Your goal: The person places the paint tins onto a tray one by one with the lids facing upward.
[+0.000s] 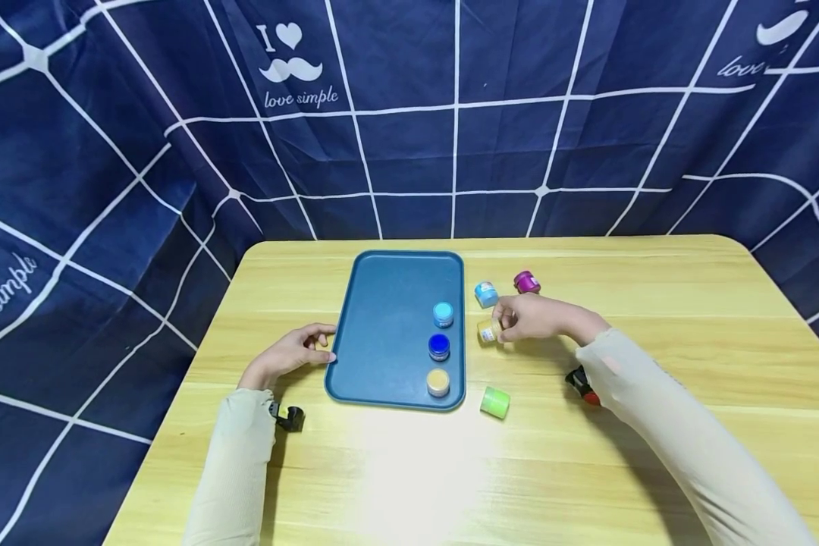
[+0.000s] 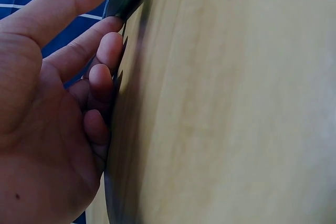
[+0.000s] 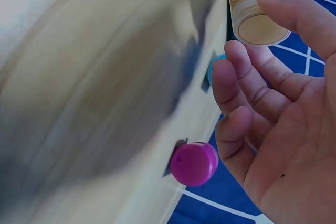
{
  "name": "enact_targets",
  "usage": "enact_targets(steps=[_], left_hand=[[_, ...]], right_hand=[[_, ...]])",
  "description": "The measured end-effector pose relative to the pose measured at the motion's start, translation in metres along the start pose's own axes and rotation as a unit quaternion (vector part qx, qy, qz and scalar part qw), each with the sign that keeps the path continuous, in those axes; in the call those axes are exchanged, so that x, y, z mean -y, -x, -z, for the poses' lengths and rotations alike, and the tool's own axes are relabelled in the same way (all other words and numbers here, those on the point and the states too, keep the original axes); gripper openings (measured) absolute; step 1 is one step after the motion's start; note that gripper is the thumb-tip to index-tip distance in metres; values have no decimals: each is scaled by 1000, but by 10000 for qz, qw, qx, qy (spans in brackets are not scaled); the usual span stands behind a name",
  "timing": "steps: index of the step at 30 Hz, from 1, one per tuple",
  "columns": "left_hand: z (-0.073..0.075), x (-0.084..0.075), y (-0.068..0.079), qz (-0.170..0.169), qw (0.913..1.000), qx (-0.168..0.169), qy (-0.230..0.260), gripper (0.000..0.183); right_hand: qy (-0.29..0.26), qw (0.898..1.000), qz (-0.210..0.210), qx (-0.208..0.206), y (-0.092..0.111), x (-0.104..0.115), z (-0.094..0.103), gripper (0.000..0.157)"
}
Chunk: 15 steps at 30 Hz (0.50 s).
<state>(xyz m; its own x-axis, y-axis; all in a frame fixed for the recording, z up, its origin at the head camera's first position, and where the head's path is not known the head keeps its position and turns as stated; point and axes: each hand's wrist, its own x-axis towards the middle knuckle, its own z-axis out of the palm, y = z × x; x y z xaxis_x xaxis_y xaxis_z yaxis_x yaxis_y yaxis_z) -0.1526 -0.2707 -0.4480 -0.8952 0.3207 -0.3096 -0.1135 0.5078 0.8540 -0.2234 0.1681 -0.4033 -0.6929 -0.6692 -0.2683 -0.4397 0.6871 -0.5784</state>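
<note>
My right hand [image 1: 528,317] pinches a small yellow paint jar [image 1: 487,331] between thumb and fingers, just right of the tray. In the right wrist view the labelled jar [image 3: 257,11] lies tilted under the thumb, its round end showing. My left hand [image 1: 295,353] holds the left rim of the blue tray [image 1: 382,318], thumb and forefinger at the edge; in the left wrist view its other fingers [image 2: 100,82] are bent near the tabletop. Along the tray's right side stand a light blue jar [image 1: 443,314], a dark blue jar [image 1: 439,346] and a tan-lidded jar [image 1: 438,382].
A blue jar [image 1: 486,294] and a magenta jar [image 1: 527,282] lie beyond my right hand. A green jar [image 1: 495,403] is on its side near the tray's lower right corner. The wooden table [image 1: 689,318] meets a dark blue checked cloth [image 1: 409,152] behind.
</note>
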Motion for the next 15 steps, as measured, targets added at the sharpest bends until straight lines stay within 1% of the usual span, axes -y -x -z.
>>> enact_targets(steps=[6,15], left_hand=[[0,0,0,14,10000,-14,2,61],[0,2,-1,64,10000,-28,-12,62]], right_hand=[[-237,9994,32,-249,2,3,9,28],[-318,9972,41,-682,0,10,24,29]])
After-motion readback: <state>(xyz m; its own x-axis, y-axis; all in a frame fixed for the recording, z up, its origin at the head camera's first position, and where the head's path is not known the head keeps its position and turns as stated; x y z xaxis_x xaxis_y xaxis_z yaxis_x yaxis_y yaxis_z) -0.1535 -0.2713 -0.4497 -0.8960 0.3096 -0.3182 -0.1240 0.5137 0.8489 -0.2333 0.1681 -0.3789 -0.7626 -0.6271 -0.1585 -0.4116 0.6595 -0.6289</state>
